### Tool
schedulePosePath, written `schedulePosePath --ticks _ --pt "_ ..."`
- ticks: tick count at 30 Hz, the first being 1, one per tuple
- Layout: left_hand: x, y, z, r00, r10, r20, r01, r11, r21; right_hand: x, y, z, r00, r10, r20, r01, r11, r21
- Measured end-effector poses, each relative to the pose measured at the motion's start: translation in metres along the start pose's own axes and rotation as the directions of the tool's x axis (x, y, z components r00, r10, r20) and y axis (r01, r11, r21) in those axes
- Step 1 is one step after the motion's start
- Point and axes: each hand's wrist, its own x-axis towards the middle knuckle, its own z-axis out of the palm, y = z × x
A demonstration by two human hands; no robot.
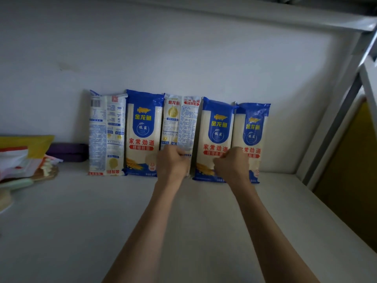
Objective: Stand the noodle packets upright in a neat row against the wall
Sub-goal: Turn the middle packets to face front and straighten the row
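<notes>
Several blue-and-white noodle packets stand upright side by side against the white wall [183, 58]. The leftmost packet [106, 133] and the middle packet [180, 121] show their printed backs. The second packet [142, 131], the fourth packet [217, 137] and the rightmost packet [253, 131] show their fronts. My left hand [173, 162] is curled around the lower part of the middle packet. My right hand [231, 162] is closed on the lower right edge of the fourth packet, covering the seam with the rightmost one.
The packets rest on a pale shelf surface [81, 221]. At the left lie a dark purple flat object [67, 152], a yellow bag [30, 144] and a pile of white and red packaging [18, 162]. A white metal frame [334, 123] rises at the right.
</notes>
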Motion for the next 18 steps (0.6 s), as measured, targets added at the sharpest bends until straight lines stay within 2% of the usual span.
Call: schedulePosePath --ticks 3,5,11,13,18 --pt "0.007 0.000 -0.024 0.978 -0.050 -0.201 0.040 0.998 -0.055 -0.003 -0.023 0.015 0.998 -0.049 0.036 0.044 0.991 0.128" --pt "0.011 -0.003 -0.030 0.968 -0.065 -0.242 0.050 0.996 -0.069 -0.004 -0.031 0.027 0.999 -0.026 0.034 0.020 0.985 0.173" --pt "0.014 -0.006 -0.023 0.975 -0.085 -0.207 0.063 0.992 -0.111 -0.013 -0.030 0.062 0.987 -0.016 0.158 -0.008 0.989 0.150" --pt "0.017 -0.006 -0.025 0.981 -0.105 -0.160 0.080 0.984 -0.158 -0.014 -0.028 0.066 0.987 -0.022 0.162 -0.003 0.988 0.152" --pt "0.024 -0.012 -0.030 0.996 -0.069 -0.062 0.059 0.987 -0.152 -0.015 -0.025 0.066 0.982 -0.062 0.177 0.038 0.990 0.135"
